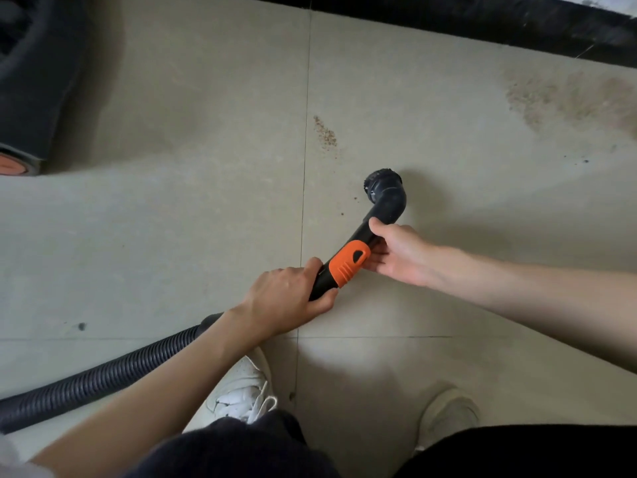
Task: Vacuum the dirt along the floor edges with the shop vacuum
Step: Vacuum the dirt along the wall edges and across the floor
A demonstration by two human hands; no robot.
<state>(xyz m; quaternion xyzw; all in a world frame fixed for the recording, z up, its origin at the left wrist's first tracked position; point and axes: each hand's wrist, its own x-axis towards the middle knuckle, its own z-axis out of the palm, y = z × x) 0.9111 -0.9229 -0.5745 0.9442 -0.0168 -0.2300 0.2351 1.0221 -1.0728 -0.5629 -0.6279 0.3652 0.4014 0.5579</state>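
Observation:
A black vacuum wand [358, 236] with an orange slider [348, 263] points away from me over the pale tiled floor. Its round brush nozzle [381, 184] sits low over the tile. My left hand [287, 298] is wrapped around the wand below the orange part. My right hand [396, 253] grips the wand just above the orange part, thumb on top. A ribbed black hose [103, 374] trails off to the lower left. A small brown dirt patch [324, 132] lies beyond the nozzle. A wider spread of dirt [572, 98] lies at the right by the black floor edge [482, 19].
The black shop vacuum body [31, 81] with an orange part [12, 163] stands at the upper left. My two white shoes [241, 388] [448, 408] are at the bottom. Tile joints cross the floor under the wand.

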